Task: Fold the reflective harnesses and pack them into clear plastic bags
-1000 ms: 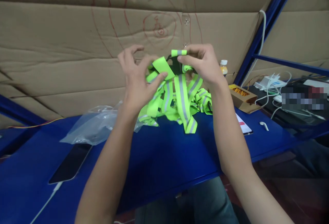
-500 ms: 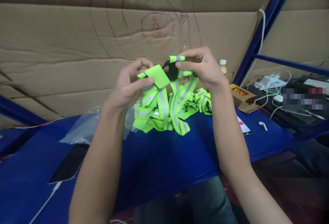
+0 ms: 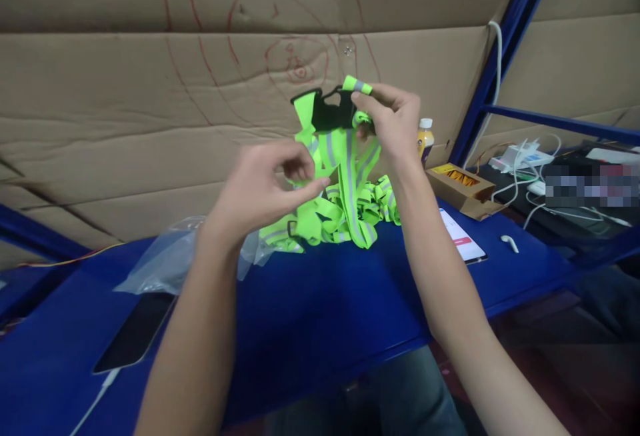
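Note:
A tangle of neon-green reflective straps (image 3: 345, 196) with grey stripes and a black piece at the top hangs over the blue table (image 3: 310, 303). My right hand (image 3: 393, 126) is raised and pinches the top of the straps by a short green loop, lifting them. My left hand (image 3: 265, 186) sits lower and to the left, fingers curled, thumb and forefinger pinching a strap at the bundle's left side. The lower straps lie heaped on the table.
A clear plastic bag (image 3: 170, 263) and a dark phone (image 3: 133, 333) with a white cable lie at the left. At the right are a small cardboard box (image 3: 457, 186), a second phone (image 3: 460, 236), a white earbud (image 3: 510, 243), a bottle (image 3: 424, 139) and chargers. Cardboard sheets stand behind.
My right hand has lifted the top of the straps higher, stretching them upward. My left hand has dropped lower and let go of the flat green end it held.

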{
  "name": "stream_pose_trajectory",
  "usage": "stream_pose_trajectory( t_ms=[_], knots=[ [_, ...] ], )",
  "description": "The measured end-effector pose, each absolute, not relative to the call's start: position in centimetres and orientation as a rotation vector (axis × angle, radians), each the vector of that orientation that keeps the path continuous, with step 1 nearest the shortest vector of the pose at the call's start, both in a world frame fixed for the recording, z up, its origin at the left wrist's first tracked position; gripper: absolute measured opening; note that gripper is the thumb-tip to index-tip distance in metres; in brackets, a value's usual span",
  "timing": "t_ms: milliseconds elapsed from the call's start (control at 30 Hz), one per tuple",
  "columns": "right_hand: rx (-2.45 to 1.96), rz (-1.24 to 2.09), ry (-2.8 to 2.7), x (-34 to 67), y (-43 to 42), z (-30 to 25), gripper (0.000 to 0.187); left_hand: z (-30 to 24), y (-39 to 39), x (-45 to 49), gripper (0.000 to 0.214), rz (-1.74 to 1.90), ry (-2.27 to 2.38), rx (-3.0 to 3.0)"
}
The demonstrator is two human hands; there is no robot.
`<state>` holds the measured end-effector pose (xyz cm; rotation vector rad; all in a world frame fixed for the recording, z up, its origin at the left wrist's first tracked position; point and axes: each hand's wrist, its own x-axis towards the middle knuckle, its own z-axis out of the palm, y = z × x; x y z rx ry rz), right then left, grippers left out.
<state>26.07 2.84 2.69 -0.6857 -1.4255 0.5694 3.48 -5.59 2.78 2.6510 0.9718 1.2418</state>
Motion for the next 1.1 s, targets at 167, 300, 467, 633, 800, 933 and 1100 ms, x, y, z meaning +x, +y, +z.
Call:
stream_pose_trajectory(
  t_ms=[167, 300, 467, 633, 800, 933, 1100],
  knots=[
    [-0.693, 0.593, -1.324, 24.9, 1.1, 3.3, 0.025, 1.8, -5.2, 4.2, 0.027, 1.601, 1.151, 2.522],
    [-0.769, 0.645, -1.334, 24.1, -0.4, 3.7, 0.018, 1.8, -5.2, 4.4, 0.017, 2.059, 1.177, 2.626],
    [-0.758, 0.698, -1.394, 23.0, -1.0, 3.7, 0.007, 1.1, -3.7, 4.3, 0.015, 1.784, 1.054, 2.745],
    [-0.751, 0.794, -1.370, 22.0, -0.9, 3.3, 0.011, -0.3, -2.1, 4.4, 0.040, 1.728, 1.164, 2.748],
    [-0.738, 0.889, -1.340, 21.7, -0.5, 3.1, 0.021, -1.1, -1.1, 4.3, 0.041, 1.807, 1.195, 2.736],
    [-0.762, 0.914, -1.302, 21.8, -0.3, 3.0, 0.026, -1.1, -0.8, 3.9, 0.042, 1.760, 1.103, 2.745],
    [-0.775, 0.936, -1.278, 21.8, -0.2, 3.0, 0.029, -1.1, -0.8, 3.7, 0.037, 1.752, 1.007, 2.708]
  ],
)
